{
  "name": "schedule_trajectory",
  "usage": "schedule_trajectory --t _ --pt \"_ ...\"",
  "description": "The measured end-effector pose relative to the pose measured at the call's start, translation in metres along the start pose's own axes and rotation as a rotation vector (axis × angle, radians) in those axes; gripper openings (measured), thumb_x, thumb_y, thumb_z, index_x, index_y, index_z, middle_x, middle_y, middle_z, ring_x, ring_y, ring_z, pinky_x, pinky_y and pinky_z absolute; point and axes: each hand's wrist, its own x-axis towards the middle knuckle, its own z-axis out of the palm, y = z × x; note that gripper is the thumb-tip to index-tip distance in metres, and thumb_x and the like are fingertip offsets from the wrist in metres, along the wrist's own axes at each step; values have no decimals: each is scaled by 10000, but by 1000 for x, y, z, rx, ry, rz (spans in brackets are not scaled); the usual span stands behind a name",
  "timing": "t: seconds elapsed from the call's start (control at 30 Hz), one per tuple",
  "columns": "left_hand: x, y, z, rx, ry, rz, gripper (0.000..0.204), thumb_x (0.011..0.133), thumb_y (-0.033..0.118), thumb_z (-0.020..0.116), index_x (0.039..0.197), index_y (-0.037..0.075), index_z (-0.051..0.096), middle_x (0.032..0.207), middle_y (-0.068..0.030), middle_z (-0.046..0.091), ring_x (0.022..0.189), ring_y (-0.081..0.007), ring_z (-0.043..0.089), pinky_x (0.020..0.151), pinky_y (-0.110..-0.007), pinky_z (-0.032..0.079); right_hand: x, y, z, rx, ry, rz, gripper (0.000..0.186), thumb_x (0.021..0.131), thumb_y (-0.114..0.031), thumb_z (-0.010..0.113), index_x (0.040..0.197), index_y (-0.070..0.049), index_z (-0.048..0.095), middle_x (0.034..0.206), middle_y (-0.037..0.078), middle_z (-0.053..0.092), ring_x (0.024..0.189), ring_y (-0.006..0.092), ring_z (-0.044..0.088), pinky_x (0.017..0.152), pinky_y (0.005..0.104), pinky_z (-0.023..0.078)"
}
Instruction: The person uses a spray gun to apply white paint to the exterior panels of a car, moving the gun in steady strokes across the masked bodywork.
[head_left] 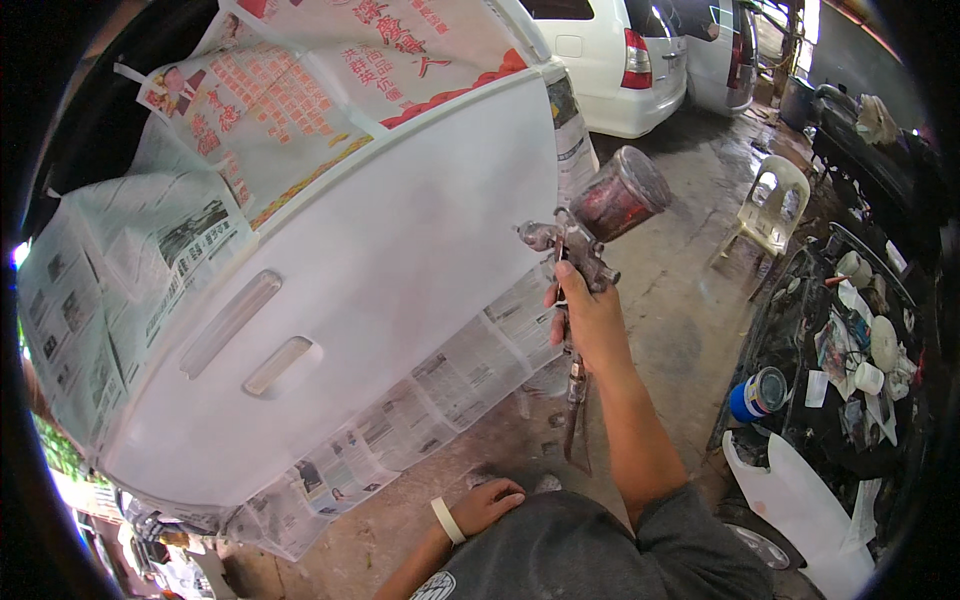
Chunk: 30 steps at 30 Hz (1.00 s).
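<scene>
1. Cup (622,198): mounted on the gun, right of the panel; walls stained dark red, outer end greyish. Its contents cannot be seen.
2. Can (757,396): blue with a grey round top, well right of the panel, by the black bench (800,425). What it holds cannot be told.
3. Tub (868,378): small and white, farther right of the panel than the can, among clutter on the bench. Its inside is too small to make out.
4. Gun (582,252): just right of the panel, apart from it. The nozzle (523,234) points left, toward the panel; the body's long axis runs from there rightward and slightly down, away from the panel. The cup tilts up and right, and the hose (572,430) hangs below.
5. Right hand (588,312): wrapped round the gun's handle, thumb high near the body.
6. Left hand (487,507): below the panel, against the shirt (560,550), fingers loosely curled; its palm is hidden, so whether it holds anything cannot be told.
7. Panel (400,260): white, with two recesses; paper (440,367) borders its upper and lower edges.
</scene>
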Motion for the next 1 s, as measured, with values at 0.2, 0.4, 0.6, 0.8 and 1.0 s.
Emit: schedule_trajectory --t 0.2,0.4,0.6,0.8,1.0 --pt "26 14 2 12 -150 67 361 1022 357 558 1145 37 671 1173 -132 649 1090 -247 614 960 -351 469 -17 5 -38 -209 72 51 468 974 -416 634 1194 -2 628 1033 89 721 470 104 556 414 257 422" --pt "52 40 -3 6 -398 185 367 1040 355 537 1125 18 656 1267 -126 620 1190 -256 570 1034 -389 435 2 23 -58 -185 122 -74 444 962 -392 672 1193 -18 613 777 30 607 482 108 535 438 280 450" --pt "88 60 8 24 -473 210 349 1032 342 560 1149 23 638 1272 -123 610 1186 -245 570 1030 -382 441 47 31 -66 -253 63 -86 395 938 -369 703 1145 -42 626 757 42 622 500 106 542 437 284 451" --pt "137 73 6 68 -523 269 370 1031 360 559 1192 32 621 1204 -115 617 1150 -237 582 1000 -370 459 96 30 -84 -449 189 -154 435 906 -409 724 1103 -37 612 735 45 639 491 131 553 461 312 460" --pt "190 102 5 89 -548 327 385 1019 364 570 1136 3 628 1091 -162 631 1042 -282 613 921 -370 484 117 -10 -101 -453 192 67 445 919 -385 718 1108 -4 586 811 107 674 718 256 667 667 360 525"
